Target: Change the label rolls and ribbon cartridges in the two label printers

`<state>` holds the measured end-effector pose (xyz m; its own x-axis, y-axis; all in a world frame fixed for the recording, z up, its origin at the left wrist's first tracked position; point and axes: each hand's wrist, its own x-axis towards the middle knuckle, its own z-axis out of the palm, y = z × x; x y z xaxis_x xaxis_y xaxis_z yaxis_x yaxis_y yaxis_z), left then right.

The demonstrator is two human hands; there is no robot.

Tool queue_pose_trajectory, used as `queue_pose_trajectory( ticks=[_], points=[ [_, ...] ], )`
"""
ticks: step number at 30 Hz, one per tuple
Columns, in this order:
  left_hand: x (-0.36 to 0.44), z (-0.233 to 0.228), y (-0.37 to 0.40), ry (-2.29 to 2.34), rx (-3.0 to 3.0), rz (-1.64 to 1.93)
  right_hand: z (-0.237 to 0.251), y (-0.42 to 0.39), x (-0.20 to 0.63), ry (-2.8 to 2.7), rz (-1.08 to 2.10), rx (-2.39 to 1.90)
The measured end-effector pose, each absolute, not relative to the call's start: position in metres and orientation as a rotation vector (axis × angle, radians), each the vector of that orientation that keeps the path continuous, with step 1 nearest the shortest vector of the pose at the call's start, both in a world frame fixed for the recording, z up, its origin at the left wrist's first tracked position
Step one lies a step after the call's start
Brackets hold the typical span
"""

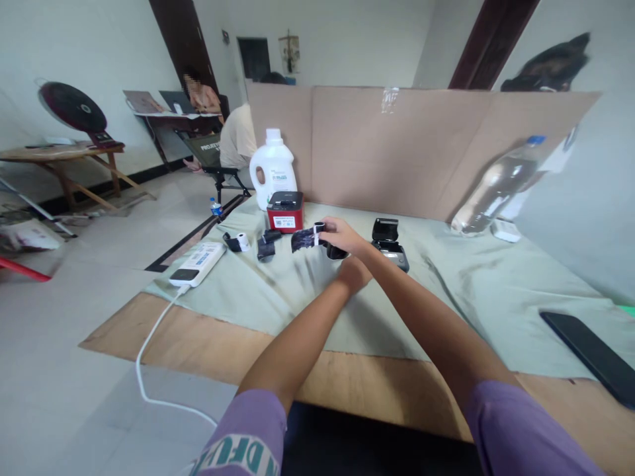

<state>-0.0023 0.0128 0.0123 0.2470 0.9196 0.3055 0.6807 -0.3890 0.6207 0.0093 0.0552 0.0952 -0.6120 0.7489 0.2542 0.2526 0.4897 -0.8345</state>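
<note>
1. Cardboard-walled tabletop, pale green cloth [476,291] spread over it, tiled room behind; other people sit at a far desk, not involved.
2. Right hand [342,235] is closed around a black ribbon roll [336,251], fingers curled over the top; a loose dark strip [303,239] with a small white tag trails off the roll toward the person's left.
3. Left hand [353,272] sits just below and behind the right, tucked under it; cannot tell how open it is or whether it grips anything.
4. Strip's long axis runs roughly left-right, pointing at the red label printer [284,213], which sits near, up-left of the roll.
5. Open black printer [389,243] lies just right of the right hand, nearer than the red one.
6. Spare small rolls [238,242] and a white power strip [197,264] are farther left.
</note>
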Motion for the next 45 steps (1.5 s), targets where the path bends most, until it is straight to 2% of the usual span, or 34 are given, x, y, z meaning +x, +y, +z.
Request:
queue_pose_trajectory(
  ticks=[3,9,13,18,21,26,30,34,36,42,45],
  points=[
    [0.0,0.012,0.014,1.61,2.222,0.724,0.098,0.049,0.042,-1.93,1.171,-0.799],
    [0.0,0.01,0.015,1.741,2.362,0.634,0.087,0.052,0.105,-1.787,1.048,-0.635],
    [-0.003,0.012,0.015,1.719,2.127,0.839,0.079,0.056,0.144,-1.693,1.083,-0.657],
    [-0.002,0.021,0.02,1.338,1.488,1.359,0.074,0.058,0.172,-1.701,1.121,-0.659],
    [0.002,0.025,0.022,1.127,1.225,1.409,0.077,0.058,0.18,-1.765,1.137,-0.645],
    [0.008,0.026,0.019,1.01,1.2,1.465,0.103,0.055,0.203,-2.043,1.261,-0.884],
    [0.019,0.027,0.015,0.978,1.261,1.481,0.115,0.054,0.211,-2.213,0.96,-1.069],
    [0.027,0.022,0.009,1.001,1.253,1.525,0.102,0.061,0.2,-2.2,0.555,-1.282],
    [0.028,0.019,0.007,1.043,1.24,1.522,0.093,0.065,0.196,-2.178,0.541,-1.303],
    [0.026,0.014,0.01,1.124,1.176,1.536,0.085,0.069,0.202,-2.293,0.77,-1.182],
    [0.028,0.014,0.009,1.127,1.167,1.503,0.082,0.074,0.205,-2.289,0.631,-1.22]
  ],
)
